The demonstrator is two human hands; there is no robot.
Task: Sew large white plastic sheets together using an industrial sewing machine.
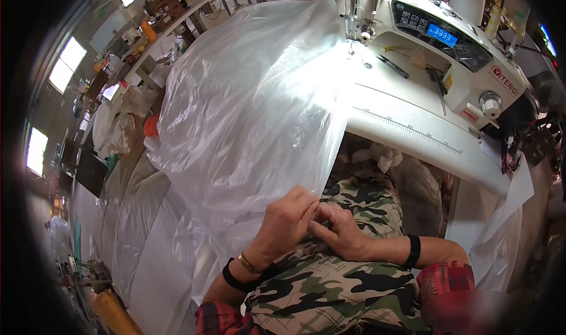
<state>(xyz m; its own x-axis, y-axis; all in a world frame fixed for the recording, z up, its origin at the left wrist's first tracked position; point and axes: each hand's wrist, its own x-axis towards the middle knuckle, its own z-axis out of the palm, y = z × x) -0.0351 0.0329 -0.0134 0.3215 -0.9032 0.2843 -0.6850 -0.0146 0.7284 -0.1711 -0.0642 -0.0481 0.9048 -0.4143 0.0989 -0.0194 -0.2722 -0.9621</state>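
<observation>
From my remote seat I see a broad, glossy, translucent white plastic sheet (247, 105) lying ahead of the hands and to their left, and its long right-hand edge is the relation I read first: that edge runs away from the fingers, slightly rightward, up to the needle area (352, 49) of a white sewing machine with a dark control panel (407, 93). The near end of the edge comes down right at the person's left hand (287, 218), so that hand is the nearer one, overlapping the plastic, with its fingers curled narrow and, as I judge it, pinched on the edge. The right hand (344, 233) comes in from the other side over a green, black and tan camouflage-patterned cloth (336, 285) covering the lap; its thumb and fingers are drawn close together against the left fingertips, and I cannot tell whether it grips any plastic itself. What sits between the two sets of fingertips is hidden from me. Strong lamp glare washes out the plastic beside the needle, so I cannot make out whether it lies under the foot. I also cannot tell whether the sheet is one layer or folded, and its lower left part blends into other pale plastic (156, 246).
</observation>
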